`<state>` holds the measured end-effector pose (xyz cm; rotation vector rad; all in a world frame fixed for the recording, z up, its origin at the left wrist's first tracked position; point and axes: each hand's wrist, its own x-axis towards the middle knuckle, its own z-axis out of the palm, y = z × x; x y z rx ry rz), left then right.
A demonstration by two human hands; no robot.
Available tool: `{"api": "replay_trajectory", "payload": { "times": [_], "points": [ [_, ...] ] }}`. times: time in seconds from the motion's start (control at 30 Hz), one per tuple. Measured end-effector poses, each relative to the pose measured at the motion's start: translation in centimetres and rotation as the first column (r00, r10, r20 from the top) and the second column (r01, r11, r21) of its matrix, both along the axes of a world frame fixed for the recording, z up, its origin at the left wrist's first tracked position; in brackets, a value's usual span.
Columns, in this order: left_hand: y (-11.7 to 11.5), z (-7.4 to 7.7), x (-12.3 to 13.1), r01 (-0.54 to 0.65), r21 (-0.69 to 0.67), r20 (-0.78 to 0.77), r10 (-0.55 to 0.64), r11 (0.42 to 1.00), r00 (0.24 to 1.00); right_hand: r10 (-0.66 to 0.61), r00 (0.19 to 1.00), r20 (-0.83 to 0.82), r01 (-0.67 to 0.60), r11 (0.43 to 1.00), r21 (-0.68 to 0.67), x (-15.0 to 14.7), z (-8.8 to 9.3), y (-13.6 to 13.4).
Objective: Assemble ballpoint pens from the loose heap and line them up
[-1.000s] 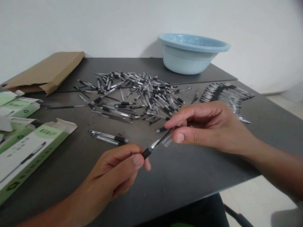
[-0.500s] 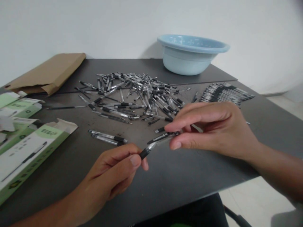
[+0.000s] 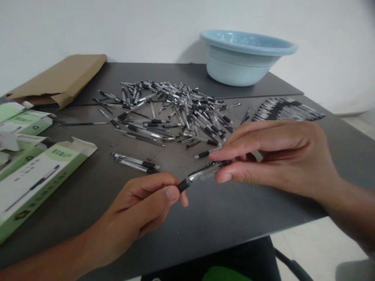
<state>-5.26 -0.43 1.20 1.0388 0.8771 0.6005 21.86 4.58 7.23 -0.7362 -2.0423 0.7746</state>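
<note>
My left hand (image 3: 146, 207) pinches a pen (image 3: 185, 185) by its black rubber grip between thumb and fingers, the pen slanting up to the right. My right hand (image 3: 272, 160) is closed on a clear pen cap (image 3: 209, 171) with a black clip; its far end is hidden in my fingers. The cap's edge meets or overlaps the pen's clear end; I cannot tell how far they join. Just behind my right fingertips lies a loose pen (image 3: 205, 153). Two pens (image 3: 136, 162) rest side by side beyond my left hand.
A jumbled heap of pens and refills (image 3: 178, 105) covers the middle of the grey table (image 3: 187, 234). Pens lie in a neat row (image 3: 285, 109) at right. A blue basin (image 3: 243, 64) stands at the back. Left are green-white boxes (image 3: 43, 175) and a brown paper bag (image 3: 58, 80).
The black clip has come down and lies along the pen, with its tip closer to the grip. Both hands appear slightly further right, and the view has tilted a little.
</note>
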Motion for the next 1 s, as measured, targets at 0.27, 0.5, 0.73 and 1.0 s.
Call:
{"api": "replay_trajectory", "payload": {
  "times": [0.27,0.5,0.73,1.0],
  "points": [
    [-0.2,-0.1,-0.2,0.025,0.043,0.02,-0.026,0.999,0.999,-0.058,0.998,0.023,0.058,0.998,-0.031,0.4,0.4,0.3],
    [-0.2,0.6,0.1,0.018,0.026,-0.024,-0.017,1.0,1.0,0.018,0.999,0.051,-0.014,0.997,-0.081,0.4,0.2,0.5],
    [-0.1,0.9,0.5,0.001,0.143,-0.095,0.013,0.99,0.995,0.083,0.993,0.081,-0.072,0.99,-0.122,0.6,0.0,0.4],
    [0.0,1.2,0.9,0.019,0.189,-0.104,0.0,0.982,0.995,0.141,0.987,0.077,-0.127,0.978,-0.165,0.5,-0.2,0.2]
  ]
}}
